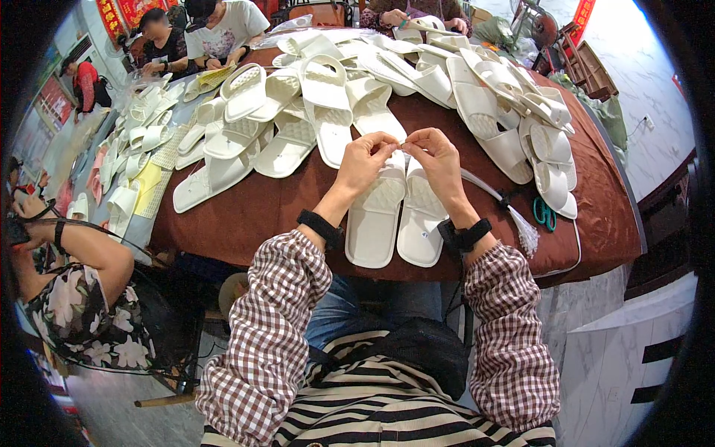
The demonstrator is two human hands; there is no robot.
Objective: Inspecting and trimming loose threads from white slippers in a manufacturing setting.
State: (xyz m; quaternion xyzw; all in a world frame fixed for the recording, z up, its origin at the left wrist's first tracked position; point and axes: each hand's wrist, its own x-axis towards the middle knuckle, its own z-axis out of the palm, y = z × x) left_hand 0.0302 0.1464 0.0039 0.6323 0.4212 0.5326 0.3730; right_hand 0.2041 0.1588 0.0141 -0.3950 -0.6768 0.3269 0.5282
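Observation:
My left hand (363,160) and my right hand (433,158) meet above a pair of white slippers (395,216) lying side by side on the brown tablecloth (268,208). Fingertips of both hands pinch something very small between them; what it is I cannot tell. A white strand runs from under my right hand to a bundle of white ties with a tassel end (521,223). Both wrists wear black bands, and my sleeves are checked.
Many white slippers (417,82) are heaped across the far half of the table. Green-handled scissors (544,214) lie near the right edge. Other people sit at the far side and at the left, with more slippers on a second table (141,141).

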